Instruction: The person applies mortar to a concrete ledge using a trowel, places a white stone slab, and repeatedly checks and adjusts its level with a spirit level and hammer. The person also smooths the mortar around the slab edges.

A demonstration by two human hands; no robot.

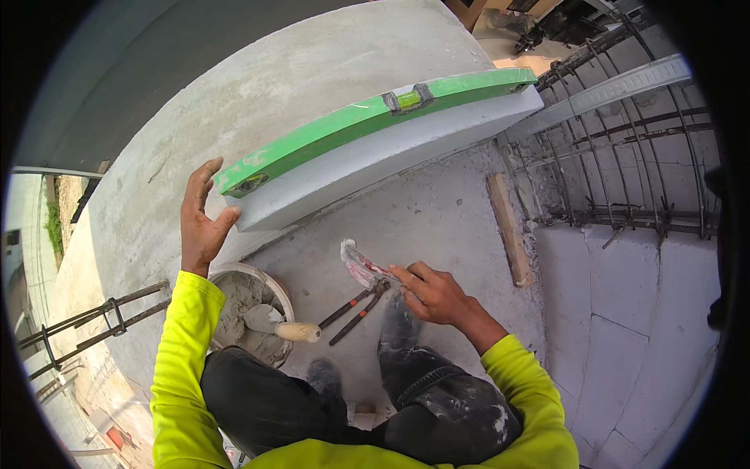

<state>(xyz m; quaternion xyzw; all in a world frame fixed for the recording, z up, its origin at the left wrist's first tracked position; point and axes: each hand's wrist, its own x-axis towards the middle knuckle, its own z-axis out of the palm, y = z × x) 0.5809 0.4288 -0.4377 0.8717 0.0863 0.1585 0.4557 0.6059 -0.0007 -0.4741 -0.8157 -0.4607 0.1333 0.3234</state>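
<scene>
1. Gripped in the person's right hand point(436, 295), its fingers curled round the handle, is a short tool point(361, 267) with a pale, red-streaked head; it hangs over the concrete floor point(461, 199), ahead of the knees.
2. Across from it, the left hand point(205, 227) has its thumb and fingers spread apart and holds nothing, around the near end of a green spirit level point(328, 144); whether skin touches it, I can't tell from here.
3. That level lies lengthwise along the top of a long white block point(375, 173), a yellow-green vial point(408, 100) set midway.
4. Just below the right hand, pincers point(355, 314) with red-and-black handles rest on the floor.
5. Left of them stands a bucket point(286, 299) of grey mortar point(234, 301), a trowel point(298, 332) with a wooden handle lying across its rim.
6. Off to the right, a wooden strip point(509, 230) lies near a wall of pale blocks point(609, 297).
7. Beyond that wall runs a cage of steel bars point(641, 133).
</scene>
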